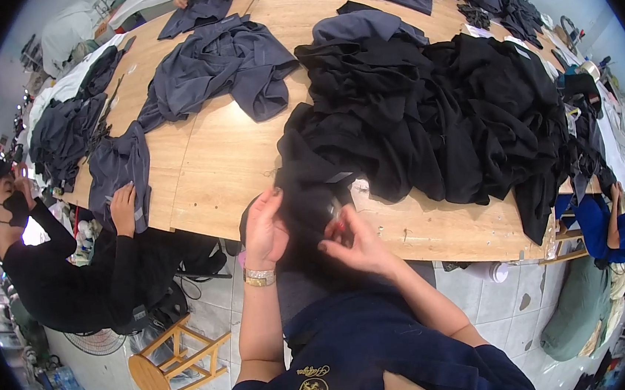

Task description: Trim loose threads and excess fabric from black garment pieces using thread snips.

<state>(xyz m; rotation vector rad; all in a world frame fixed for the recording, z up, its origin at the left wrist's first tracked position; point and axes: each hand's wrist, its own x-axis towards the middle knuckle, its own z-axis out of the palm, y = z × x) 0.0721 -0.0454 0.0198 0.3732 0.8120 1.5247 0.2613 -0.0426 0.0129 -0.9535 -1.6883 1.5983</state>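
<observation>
A black garment [312, 187] hangs over the near edge of the table and down onto my lap, with a small grey tab or label on it. My left hand [265, 225] pinches its left side, fingertips pointing up. Closed round small red-handled thread snips [341, 228], my right hand [361, 244] is at the garment's right side. A blurred shiny tip sticks up from the snips. The cloth reaches up into a large heap of black garments [424, 111] on the table.
The wooden table [198, 157] also bears dark grey garments [219, 66]. At the left, a person in black and a face mask rests a hand [123, 208] on grey cloth. Other people work at the far side and right. A wooden stool [153, 372] stands lower left.
</observation>
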